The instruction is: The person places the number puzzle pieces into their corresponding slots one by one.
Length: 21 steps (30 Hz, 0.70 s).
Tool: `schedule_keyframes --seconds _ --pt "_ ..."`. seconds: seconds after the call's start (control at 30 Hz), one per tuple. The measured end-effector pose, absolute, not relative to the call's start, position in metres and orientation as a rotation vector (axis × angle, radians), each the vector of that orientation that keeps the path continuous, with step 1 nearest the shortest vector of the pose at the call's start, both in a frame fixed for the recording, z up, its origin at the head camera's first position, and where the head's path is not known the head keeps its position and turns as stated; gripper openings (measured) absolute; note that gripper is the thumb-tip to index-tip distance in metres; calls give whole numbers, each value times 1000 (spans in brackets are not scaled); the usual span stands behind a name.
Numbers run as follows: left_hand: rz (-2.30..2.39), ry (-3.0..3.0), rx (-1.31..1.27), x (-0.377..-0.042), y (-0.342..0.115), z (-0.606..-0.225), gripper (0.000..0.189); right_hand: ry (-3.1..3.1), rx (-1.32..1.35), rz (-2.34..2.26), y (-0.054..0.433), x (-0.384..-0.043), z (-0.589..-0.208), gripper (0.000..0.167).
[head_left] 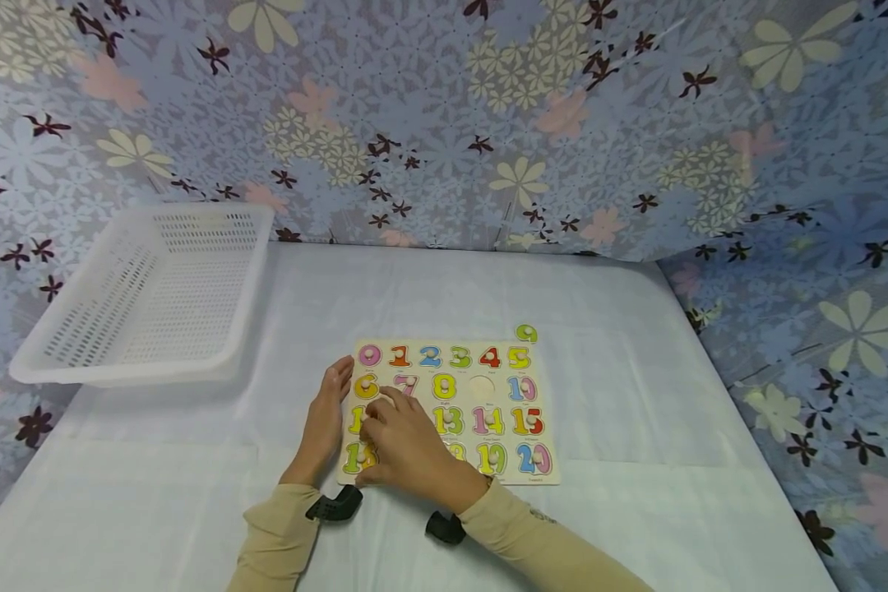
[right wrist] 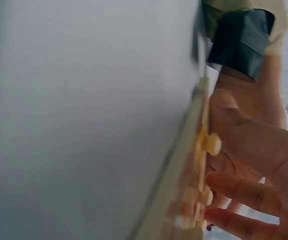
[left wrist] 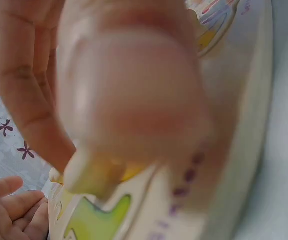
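A wooden number puzzle board point(head_left: 551, 444) lies on the table, its numbered pieces topped with small knobs. My left hand point(head_left: 328, 419) stands along the board's left edge, fingers fairly straight. Over the lower left part of the board is my right hand point(head_left: 412, 448), hiding several pieces. Its thumb is spread from its bent fingers, near the green and yellow 16 point(head_left: 351, 458); a knob point(right wrist: 213, 144) shows between them in the right wrist view. Beyond the board's top right corner lies the green 9 piece point(head_left: 526, 333). A bare round recess point(head_left: 481, 388) shows between the 8 and the 10.
A white plastic basket point(head_left: 240, 329) stands at the back left of the white-covered table point(head_left: 636, 370). Flowered cloth point(head_left: 444, 123) hangs behind and to the right. A black wrist device point(head_left: 335, 503) is by the left sleeve, another point(head_left: 445, 528) by the right.
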<state>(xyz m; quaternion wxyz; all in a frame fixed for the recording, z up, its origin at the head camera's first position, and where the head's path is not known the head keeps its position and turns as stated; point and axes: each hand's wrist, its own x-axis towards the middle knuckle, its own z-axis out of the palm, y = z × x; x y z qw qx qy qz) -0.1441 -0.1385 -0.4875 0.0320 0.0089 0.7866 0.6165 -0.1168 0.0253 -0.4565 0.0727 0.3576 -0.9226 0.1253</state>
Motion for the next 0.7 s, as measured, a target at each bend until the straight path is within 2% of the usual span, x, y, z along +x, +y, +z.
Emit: schedule_keyframes --seconds 0.17,0.3,0.53,0.7 --pt "1911 2414 40 -144 -137 -487 59 -2870 946 521 48 -130 -443 53" --pt "1904 2423 44 -142 -137 -487 56 -2910 751 611 86 -158 -434 53" --pt "1910 2410 31 -140 -136 -484 54 -2973 528 714 177 -221 -438 27" --pt "1917 2413 29 -141 -134 -485 55 -3036 471 565 225 -245 -446 26"
